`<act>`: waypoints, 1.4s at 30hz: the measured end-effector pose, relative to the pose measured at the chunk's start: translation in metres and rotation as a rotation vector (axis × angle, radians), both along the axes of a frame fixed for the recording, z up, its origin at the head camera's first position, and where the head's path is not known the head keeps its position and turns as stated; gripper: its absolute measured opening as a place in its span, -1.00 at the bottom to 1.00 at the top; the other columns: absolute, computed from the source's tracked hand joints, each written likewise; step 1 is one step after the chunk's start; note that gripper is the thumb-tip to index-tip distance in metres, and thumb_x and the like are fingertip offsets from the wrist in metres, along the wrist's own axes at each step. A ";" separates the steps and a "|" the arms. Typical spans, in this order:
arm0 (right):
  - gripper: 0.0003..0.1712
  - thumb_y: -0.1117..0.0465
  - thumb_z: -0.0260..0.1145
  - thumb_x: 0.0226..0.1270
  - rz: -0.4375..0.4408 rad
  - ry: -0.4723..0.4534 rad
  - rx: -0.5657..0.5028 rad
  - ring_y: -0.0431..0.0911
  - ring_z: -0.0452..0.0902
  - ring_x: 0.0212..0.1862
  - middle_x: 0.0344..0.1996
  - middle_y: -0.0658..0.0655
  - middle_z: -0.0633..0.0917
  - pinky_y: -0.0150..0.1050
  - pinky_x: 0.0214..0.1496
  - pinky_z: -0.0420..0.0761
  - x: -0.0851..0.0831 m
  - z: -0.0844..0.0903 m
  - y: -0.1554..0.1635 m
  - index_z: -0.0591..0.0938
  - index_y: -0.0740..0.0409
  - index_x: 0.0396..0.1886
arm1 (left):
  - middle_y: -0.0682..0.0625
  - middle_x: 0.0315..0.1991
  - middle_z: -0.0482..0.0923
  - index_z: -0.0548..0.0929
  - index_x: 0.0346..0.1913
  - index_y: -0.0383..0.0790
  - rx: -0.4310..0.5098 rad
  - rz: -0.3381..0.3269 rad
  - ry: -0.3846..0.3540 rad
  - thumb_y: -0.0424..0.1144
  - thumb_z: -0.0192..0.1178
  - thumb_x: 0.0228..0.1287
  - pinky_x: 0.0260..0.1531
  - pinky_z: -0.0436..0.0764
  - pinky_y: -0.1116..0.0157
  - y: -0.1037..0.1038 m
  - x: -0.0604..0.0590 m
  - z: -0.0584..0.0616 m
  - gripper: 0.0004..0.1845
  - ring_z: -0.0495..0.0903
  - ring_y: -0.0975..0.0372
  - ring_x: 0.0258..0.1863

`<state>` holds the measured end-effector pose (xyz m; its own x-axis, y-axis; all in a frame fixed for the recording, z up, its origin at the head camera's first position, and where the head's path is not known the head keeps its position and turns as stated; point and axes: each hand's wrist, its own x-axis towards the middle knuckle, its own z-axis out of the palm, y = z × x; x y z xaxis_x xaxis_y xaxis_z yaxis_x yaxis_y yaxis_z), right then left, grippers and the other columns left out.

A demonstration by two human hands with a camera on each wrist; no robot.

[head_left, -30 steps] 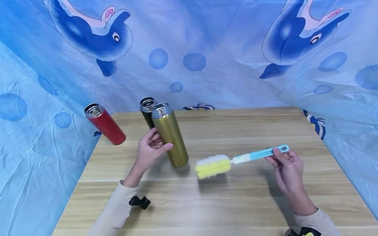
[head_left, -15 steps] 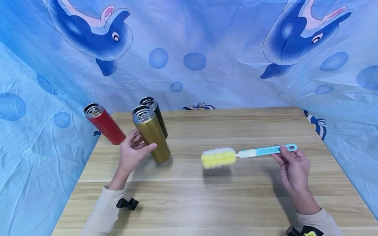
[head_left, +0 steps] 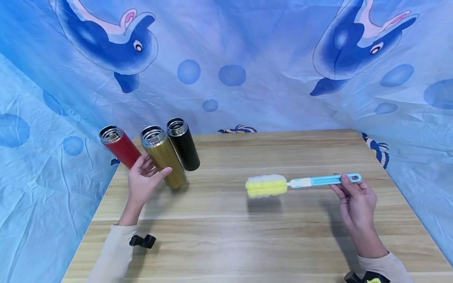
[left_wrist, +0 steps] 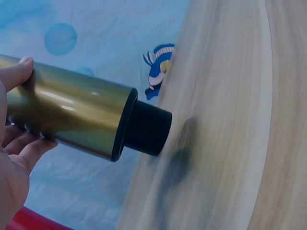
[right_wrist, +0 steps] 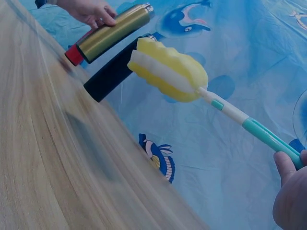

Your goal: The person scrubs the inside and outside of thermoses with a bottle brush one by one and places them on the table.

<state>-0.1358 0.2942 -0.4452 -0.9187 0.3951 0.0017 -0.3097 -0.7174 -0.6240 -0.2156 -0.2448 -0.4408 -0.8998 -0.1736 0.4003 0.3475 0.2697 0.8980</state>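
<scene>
My left hand (head_left: 140,184) grips a gold, lidless thermos bottle (head_left: 164,159) round its body. Its steel mouth points up, tilted slightly left, and in the left wrist view its base (left_wrist: 125,125) appears raised off the table. A red bottle (head_left: 122,147) stands just left of it, partly hidden by my fingers. Close on its right is a black bottle (head_left: 185,147), upright and also without a lid. Over the right half of the table, my right hand (head_left: 359,208) pinches the turquoise handle of a bottle brush (head_left: 318,181). The brush's yellow and white sponge head points left, above the tabletop.
The wood-grain table (head_left: 240,243) reaches back to a blue cloth backdrop (head_left: 269,43) printed with dolphins and bubbles. More of this cloth hangs along the left and right sides. Each wrist wears a small black camera mount (head_left: 143,240).
My left hand has carried the gold bottle leftward, from in front of the black bottle to between the red and black ones. The right hand has shifted the brush slightly right.
</scene>
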 end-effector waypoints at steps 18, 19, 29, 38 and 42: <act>-0.90 0.57 0.25 0.36 -0.017 -0.009 -0.013 0.05 0.81 -0.24 -0.28 0.37 0.78 -0.22 -0.19 0.72 0.001 -0.001 0.003 0.60 0.47 -0.16 | -0.11 0.25 0.63 0.53 0.36 -0.11 0.008 0.187 0.040 -0.33 0.56 0.08 0.09 0.62 0.40 -0.020 -0.039 -0.017 -0.27 0.68 0.31 0.06; -0.91 0.58 0.25 0.36 -0.022 -0.007 -0.018 0.05 0.81 -0.25 -0.28 0.37 0.78 -0.22 -0.20 0.72 0.001 -0.001 0.003 0.60 0.48 -0.17 | -0.10 0.26 0.62 0.52 0.36 -0.10 0.004 0.195 0.039 -0.32 0.56 0.09 0.11 0.62 0.38 -0.021 -0.040 -0.018 -0.26 0.67 0.29 0.08; -0.93 0.58 0.26 0.35 -0.089 -0.030 -0.031 0.02 0.80 -0.37 -0.34 0.36 0.78 -0.23 -0.27 0.73 -0.002 -0.005 0.006 0.59 0.48 -0.21 | -0.04 0.30 0.59 0.49 0.40 -0.05 0.003 0.220 0.056 -0.30 0.55 0.11 0.19 0.59 0.29 -0.024 -0.051 -0.030 -0.24 0.64 0.17 0.18; -0.92 0.57 0.30 0.33 -0.116 -0.059 -0.039 0.02 0.79 -0.40 -0.36 0.33 0.77 -0.21 -0.28 0.74 -0.003 -0.008 0.009 0.60 0.47 -0.21 | -0.05 0.32 0.58 0.48 0.41 -0.04 -0.003 0.255 0.028 -0.20 0.54 0.15 0.24 0.57 0.16 -0.029 -0.054 -0.036 -0.25 0.62 0.12 0.21; -0.90 0.57 0.31 0.32 -0.113 -0.074 -0.034 0.01 0.80 -0.39 -0.34 0.33 0.78 -0.22 -0.27 0.73 -0.002 -0.009 0.010 0.61 0.46 -0.19 | -0.04 0.33 0.57 0.48 0.41 -0.02 -0.006 0.265 0.020 -0.18 0.54 0.15 0.24 0.57 0.18 -0.029 -0.055 -0.039 -0.25 0.61 0.11 0.23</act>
<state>-0.1377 0.3041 -0.4540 -0.8656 0.4944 -0.0797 -0.3435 -0.7020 -0.6239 -0.2707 -0.2743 -0.4796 -0.8151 -0.3999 0.4191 0.2817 0.3586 0.8900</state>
